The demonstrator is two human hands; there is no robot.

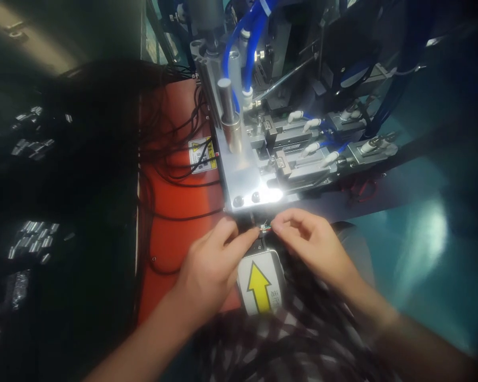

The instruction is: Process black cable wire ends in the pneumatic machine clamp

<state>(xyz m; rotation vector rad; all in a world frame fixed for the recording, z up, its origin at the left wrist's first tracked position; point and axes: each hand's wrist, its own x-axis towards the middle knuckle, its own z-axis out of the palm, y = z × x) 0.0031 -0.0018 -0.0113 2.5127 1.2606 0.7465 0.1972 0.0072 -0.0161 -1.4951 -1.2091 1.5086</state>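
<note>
In front of the machine, both of my hands meet at a small bright part (264, 228) with thin green and red wires at its right. The thumb and forefinger of my right hand (316, 239) pinch at these wires. My left hand (213, 260) is curled, and its forefinger reaches the part from the left. What its other fingers hold, if anything, is hidden. Just above is the metal plate (239, 183) of the machine. Below the fingertips lies a white cover (242, 270) with a yellow arrow (259, 286).
Blue air hoses (250, 58) and pneumatic cylinders (302, 175) fill the back. Black cables (175, 185) run over the orange base (173, 233), which has a warning label (202, 155). Small shiny metal pieces (35, 237) lie on the dark surface at left.
</note>
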